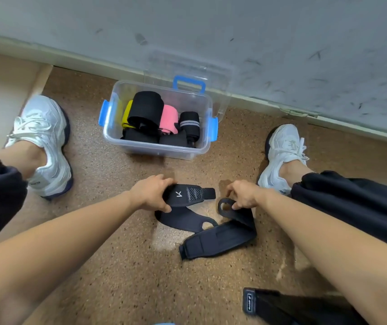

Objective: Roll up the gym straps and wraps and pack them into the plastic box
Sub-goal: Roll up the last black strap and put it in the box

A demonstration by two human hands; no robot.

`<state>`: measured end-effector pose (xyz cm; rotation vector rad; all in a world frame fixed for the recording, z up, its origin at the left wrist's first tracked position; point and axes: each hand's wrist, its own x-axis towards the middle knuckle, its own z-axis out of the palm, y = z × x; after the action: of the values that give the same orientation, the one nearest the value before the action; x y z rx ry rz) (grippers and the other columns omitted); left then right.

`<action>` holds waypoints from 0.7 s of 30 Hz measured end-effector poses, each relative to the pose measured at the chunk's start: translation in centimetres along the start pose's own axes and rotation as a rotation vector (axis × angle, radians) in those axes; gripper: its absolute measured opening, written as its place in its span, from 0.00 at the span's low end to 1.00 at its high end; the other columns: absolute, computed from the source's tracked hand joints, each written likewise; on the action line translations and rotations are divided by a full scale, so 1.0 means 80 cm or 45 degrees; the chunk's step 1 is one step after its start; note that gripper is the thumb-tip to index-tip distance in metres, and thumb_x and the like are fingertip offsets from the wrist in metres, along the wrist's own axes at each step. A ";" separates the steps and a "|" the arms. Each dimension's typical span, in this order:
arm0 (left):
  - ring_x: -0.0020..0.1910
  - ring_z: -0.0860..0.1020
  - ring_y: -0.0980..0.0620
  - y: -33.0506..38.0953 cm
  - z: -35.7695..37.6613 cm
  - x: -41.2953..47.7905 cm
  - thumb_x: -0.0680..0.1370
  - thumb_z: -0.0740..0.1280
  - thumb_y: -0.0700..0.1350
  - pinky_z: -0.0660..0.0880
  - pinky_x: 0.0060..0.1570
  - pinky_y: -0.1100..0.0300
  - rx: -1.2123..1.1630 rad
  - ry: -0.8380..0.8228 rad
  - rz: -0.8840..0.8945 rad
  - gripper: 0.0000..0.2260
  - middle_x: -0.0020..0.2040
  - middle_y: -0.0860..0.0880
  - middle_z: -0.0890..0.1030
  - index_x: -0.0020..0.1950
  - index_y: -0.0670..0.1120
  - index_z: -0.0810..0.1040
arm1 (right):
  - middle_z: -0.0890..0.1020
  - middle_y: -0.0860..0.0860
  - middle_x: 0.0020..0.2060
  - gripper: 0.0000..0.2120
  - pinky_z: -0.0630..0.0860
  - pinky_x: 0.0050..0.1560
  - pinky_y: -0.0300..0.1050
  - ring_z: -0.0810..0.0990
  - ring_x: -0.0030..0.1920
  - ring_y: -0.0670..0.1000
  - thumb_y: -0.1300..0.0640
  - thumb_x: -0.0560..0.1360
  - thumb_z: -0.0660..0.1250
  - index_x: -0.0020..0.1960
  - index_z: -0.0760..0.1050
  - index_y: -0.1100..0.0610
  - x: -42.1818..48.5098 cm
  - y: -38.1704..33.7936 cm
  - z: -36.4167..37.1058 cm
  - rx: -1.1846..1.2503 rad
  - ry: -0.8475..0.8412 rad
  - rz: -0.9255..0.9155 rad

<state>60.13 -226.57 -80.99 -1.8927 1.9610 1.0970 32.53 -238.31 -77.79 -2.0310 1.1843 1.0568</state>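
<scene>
Left hand (150, 193) around possibly neoprene wrap (184, 195)

This looks like a gym or workout room. The speckled brown floor (117, 266) meets a scuffed grey wall (281, 43), and a clear box (156, 151) holds rolled wraps (146, 109).

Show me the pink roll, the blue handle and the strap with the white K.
pink roll (169, 118), head view, its curved side.
blue handle (189, 79), head view, its top bar.
strap with the white K (185, 195), head view, flat face beside the K.
</scene>
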 end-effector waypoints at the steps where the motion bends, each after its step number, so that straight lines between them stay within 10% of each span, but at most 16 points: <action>1: 0.66 0.74 0.44 -0.006 -0.005 -0.005 0.67 0.77 0.62 0.75 0.62 0.49 -0.020 0.002 -0.021 0.42 0.65 0.48 0.74 0.77 0.53 0.66 | 0.78 0.48 0.42 0.16 0.72 0.41 0.39 0.78 0.47 0.52 0.57 0.73 0.76 0.60 0.80 0.56 0.002 -0.001 -0.002 0.070 0.027 -0.017; 5: 0.64 0.76 0.44 -0.044 -0.023 -0.026 0.64 0.78 0.66 0.76 0.62 0.49 -0.052 0.056 -0.159 0.45 0.64 0.47 0.74 0.76 0.53 0.68 | 0.79 0.47 0.40 0.06 0.72 0.42 0.39 0.79 0.48 0.53 0.58 0.76 0.74 0.50 0.77 0.52 0.004 -0.008 -0.025 0.393 0.354 -0.032; 9: 0.64 0.75 0.44 -0.078 -0.034 -0.050 0.61 0.79 0.67 0.76 0.61 0.50 -0.011 0.090 -0.256 0.49 0.63 0.47 0.74 0.78 0.54 0.65 | 0.79 0.50 0.60 0.23 0.78 0.62 0.52 0.78 0.61 0.52 0.55 0.76 0.74 0.69 0.74 0.51 -0.005 -0.023 -0.034 0.372 0.843 -0.027; 16: 0.67 0.76 0.42 -0.077 -0.023 -0.055 0.72 0.74 0.64 0.73 0.64 0.51 -0.180 0.217 -0.296 0.39 0.68 0.43 0.75 0.78 0.49 0.67 | 0.80 0.44 0.43 0.19 0.76 0.45 0.43 0.79 0.44 0.46 0.39 0.68 0.78 0.52 0.81 0.49 -0.048 -0.068 0.054 0.177 0.157 -0.424; 21: 0.67 0.76 0.42 -0.062 -0.011 -0.056 0.75 0.74 0.58 0.73 0.65 0.50 -0.222 0.250 -0.227 0.33 0.69 0.43 0.75 0.76 0.48 0.70 | 0.73 0.46 0.48 0.33 0.71 0.47 0.46 0.71 0.50 0.48 0.30 0.63 0.76 0.56 0.75 0.52 -0.063 -0.091 0.123 0.044 0.126 -0.560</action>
<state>65.71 -223.13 -79.40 -2.2964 1.7968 1.0995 34.03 -225.17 -78.31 -2.1993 0.7398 0.7222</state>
